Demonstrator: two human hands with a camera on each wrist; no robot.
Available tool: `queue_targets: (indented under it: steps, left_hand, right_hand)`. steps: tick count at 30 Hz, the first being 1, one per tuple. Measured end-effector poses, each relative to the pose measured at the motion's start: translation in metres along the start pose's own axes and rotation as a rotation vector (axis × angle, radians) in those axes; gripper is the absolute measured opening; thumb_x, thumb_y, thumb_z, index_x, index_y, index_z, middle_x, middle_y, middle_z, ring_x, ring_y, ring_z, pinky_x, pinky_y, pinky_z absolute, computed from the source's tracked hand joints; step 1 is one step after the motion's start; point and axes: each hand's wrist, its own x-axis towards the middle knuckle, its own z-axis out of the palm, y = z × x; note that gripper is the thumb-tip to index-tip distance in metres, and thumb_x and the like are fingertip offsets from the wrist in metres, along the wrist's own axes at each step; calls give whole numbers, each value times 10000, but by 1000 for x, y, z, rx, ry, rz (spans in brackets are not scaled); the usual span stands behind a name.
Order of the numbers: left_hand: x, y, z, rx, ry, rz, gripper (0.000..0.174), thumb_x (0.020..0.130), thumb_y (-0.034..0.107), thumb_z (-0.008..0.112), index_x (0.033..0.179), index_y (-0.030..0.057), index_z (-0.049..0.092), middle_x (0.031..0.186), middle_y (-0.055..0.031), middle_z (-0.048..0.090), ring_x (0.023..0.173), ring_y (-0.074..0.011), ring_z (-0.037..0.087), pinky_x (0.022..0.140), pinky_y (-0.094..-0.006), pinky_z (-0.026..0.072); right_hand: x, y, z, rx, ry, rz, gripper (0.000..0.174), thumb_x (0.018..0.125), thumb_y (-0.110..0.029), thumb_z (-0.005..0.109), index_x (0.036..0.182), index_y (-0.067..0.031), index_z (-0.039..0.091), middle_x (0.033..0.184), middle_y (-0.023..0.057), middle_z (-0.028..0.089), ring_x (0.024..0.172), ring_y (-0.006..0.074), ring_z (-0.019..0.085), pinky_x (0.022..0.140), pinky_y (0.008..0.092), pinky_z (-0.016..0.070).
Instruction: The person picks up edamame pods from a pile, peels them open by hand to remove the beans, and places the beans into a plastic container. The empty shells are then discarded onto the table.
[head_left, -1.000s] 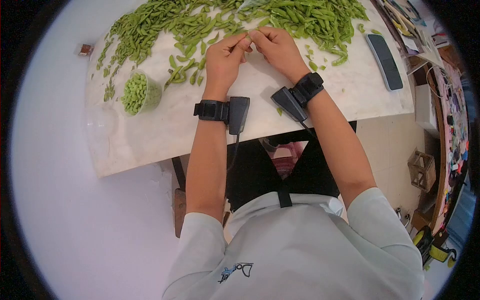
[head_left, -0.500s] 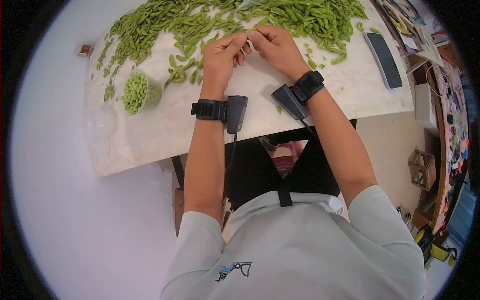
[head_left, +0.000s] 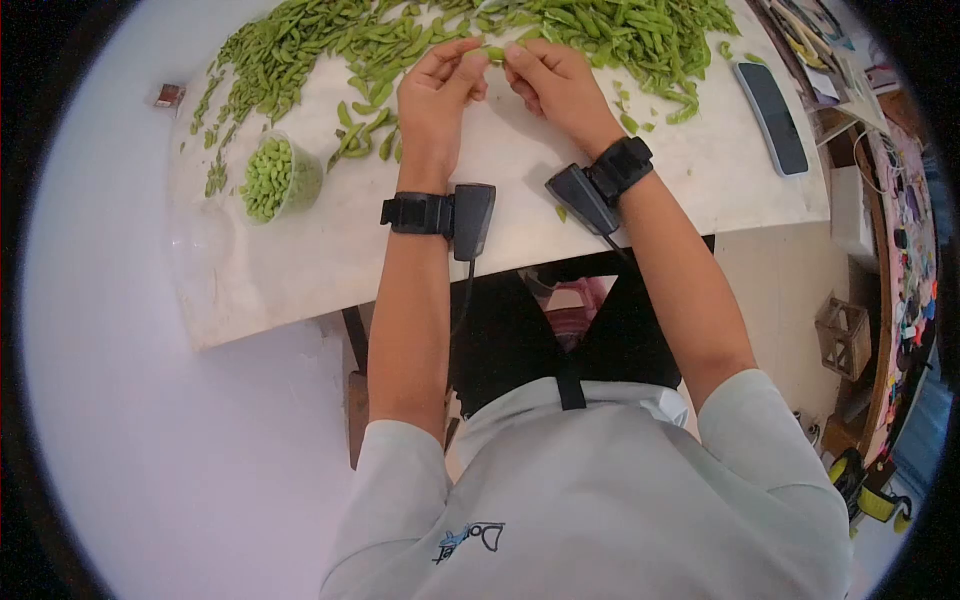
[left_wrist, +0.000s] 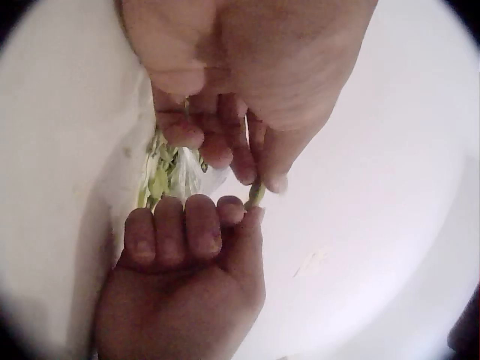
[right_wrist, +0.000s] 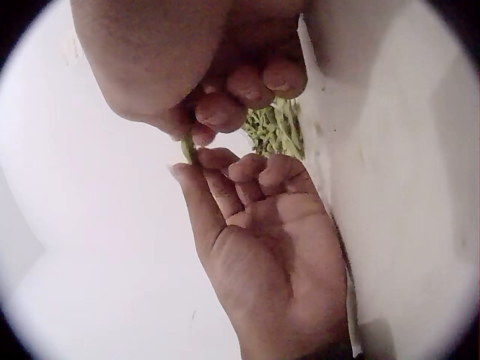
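A pod (head_left: 495, 52) was pinched between two hands.
The worktop (head_left: 520, 190) lay under the fingers, with a heap of pods (head_left: 600, 25) just beyond them and a cup of shelled beans (head_left: 272, 178) well to their left. The left hand (head_left: 432, 95) and the right hand (head_left: 560, 85) had their fingertips clamped on the pod's ends.

Shirt logo (head_left: 470, 541): "Do" legible, remaining letters unreadable.

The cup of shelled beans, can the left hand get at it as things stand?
Probably yes: the cup stands open-topped left of the left hand, only loose pods lying between. Its fingers do pinch a pod now, shared with the right hand.
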Motion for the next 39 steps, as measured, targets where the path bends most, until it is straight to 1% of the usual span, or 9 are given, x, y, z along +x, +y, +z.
queue_targets:
  steps: [4, 7, 10, 13, 19, 22, 31, 34, 39]
  left_hand:
    - [2, -8, -7, -92, 35, 11, 147, 906, 132, 584, 971, 1, 603, 755, -29, 564, 639, -102, 496, 606, -237, 418]
    - [3, -10, -10, -94, 31, -7, 128, 906, 139, 587, 909, 12, 604, 760, -35, 572, 639, -105, 501, 602, -243, 417]
    - [2, -9, -9, -75, 24, -11, 140, 903, 152, 593, 877, 15, 605, 760, -36, 575, 637, -106, 503, 596, -245, 416]
    - [1, -8, -8, -62, 22, -2, 146, 899, 157, 601, 861, 17, 601, 755, -31, 574, 635, -107, 503, 591, -247, 416]
    - [0, -8, -8, -58, 27, 13, 149, 896, 150, 605, 805, 34, 586, 715, -27, 566, 616, -104, 498, 580, -242, 411]
    - [0, -7, -9, -36, 15, 11, 161, 896, 141, 604, 772, 43, 575, 693, -25, 555, 600, -104, 490, 575, -241, 408]
    - [-2, -5, -9, -37, 9, 9, 163, 896, 96, 582, 740, 51, 561, 719, -27, 548, 618, -95, 471, 573, -237, 406]
    - [0, -6, -10, -28, 7, 5, 156, 895, 95, 583, 747, 47, 567, 717, -26, 548, 617, -95, 471, 572, -235, 406]
    - [-1, -4, -6, -14, 45, -6, 138, 895, 110, 591, 778, 36, 590, 693, -22, 546, 604, -97, 476, 562, -235, 403]
  right_hand:
    - [-5, -5, 2, -17, -62, 52, 322, 922, -300, 531, 803, -18, 631, 617, 4, 554, 549, 63, 482, 489, 225, 386]
    - [-5, -3, 6, 40, 65, -17, 275, 911, -278, 554, 928, -25, 661, 651, 8, 584, 567, 56, 530, 477, 215, 429]
    - [-4, -3, 4, 70, 37, -24, 254, 895, -251, 584, 1011, -37, 656, 687, 10, 606, 591, 59, 561, 481, 215, 461]
    - [-4, -1, 3, 39, 6, -33, 246, 886, -234, 601, 1029, -41, 654, 688, 3, 603, 587, 56, 553, 485, 211, 453]
    - [-4, -4, 0, 63, -66, -22, 240, 850, -222, 663, 987, -25, 657, 656, -8, 573, 557, 53, 533, 494, 200, 444]
    - [-5, -5, 1, 22, -48, -27, 245, 844, -225, 674, 973, -18, 653, 660, -9, 565, 551, 53, 531, 492, 190, 435]
    - [-4, -1, 5, 14, -62, -104, 235, 851, -187, 655, 979, 9, 633, 753, 43, 641, 630, 90, 608, 588, 237, 490]
    - [-4, -1, 5, 26, -62, -138, 230, 851, -193, 656, 959, 9, 639, 750, 39, 640, 626, 93, 612, 583, 233, 493]
    - [-5, 0, 3, -35, -28, -48, 232, 848, -211, 663, 929, 6, 669, 718, 36, 634, 576, 92, 600, 534, 230, 492]
